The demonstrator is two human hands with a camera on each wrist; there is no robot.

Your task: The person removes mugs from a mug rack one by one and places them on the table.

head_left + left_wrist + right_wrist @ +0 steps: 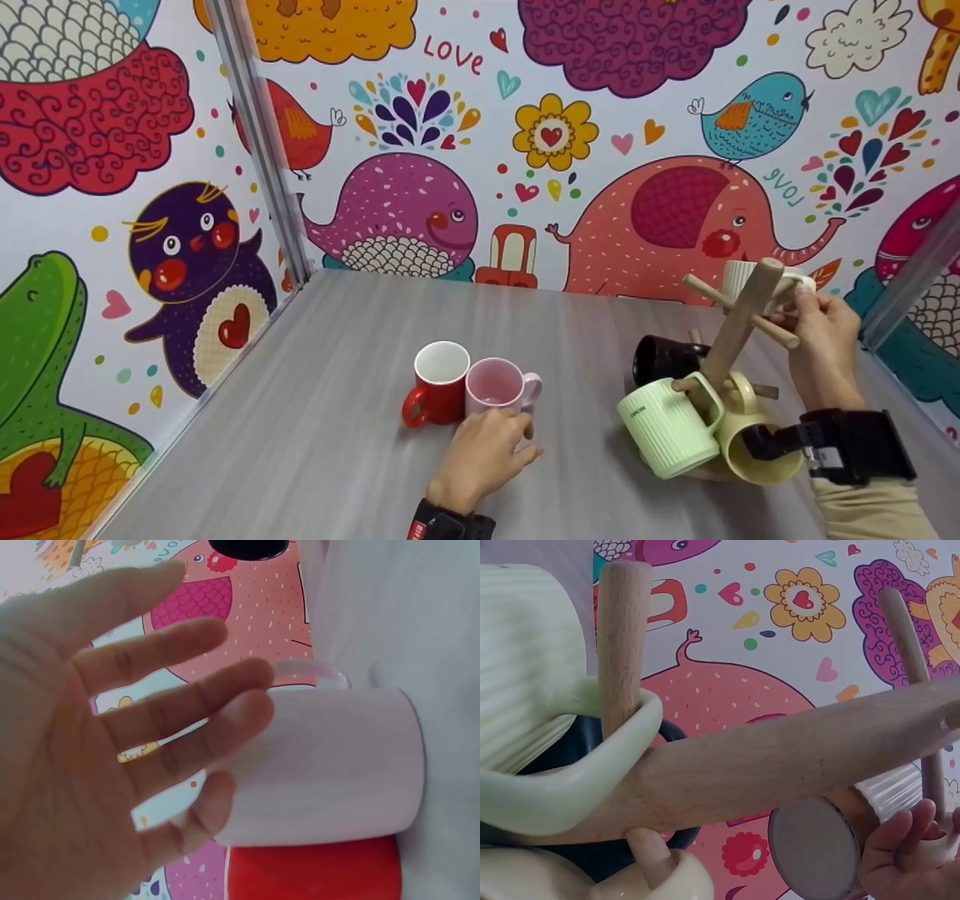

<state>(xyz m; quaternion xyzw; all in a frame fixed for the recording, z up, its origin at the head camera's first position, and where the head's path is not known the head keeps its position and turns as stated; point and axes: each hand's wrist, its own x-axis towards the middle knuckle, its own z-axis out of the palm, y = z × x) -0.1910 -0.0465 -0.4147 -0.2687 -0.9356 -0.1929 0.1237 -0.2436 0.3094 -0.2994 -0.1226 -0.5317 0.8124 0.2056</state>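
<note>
My right hand [825,337] grips the handle of a white ribbed mug [739,279] at the upper pegs of a wooden mug tree [733,337]. In the right wrist view, fingers [889,840] curl at the handle beside a peg, and the mug's base [814,847] faces the camera. My left hand [484,454] is at the near side of a pink mug [495,386], its fingers loosely spread and holding nothing. The left wrist view has those fingers [225,727] overlapping the pink mug's side [337,765]. A red mug [441,401] with a white inside stands against the pink one.
On the tree's lower pegs hang a light green ribbed mug [667,431], a pale yellow mug [742,424] and a black mug [660,361]. Cartoon-printed wall panels [420,202] border the grey table [315,450] at the back and left.
</note>
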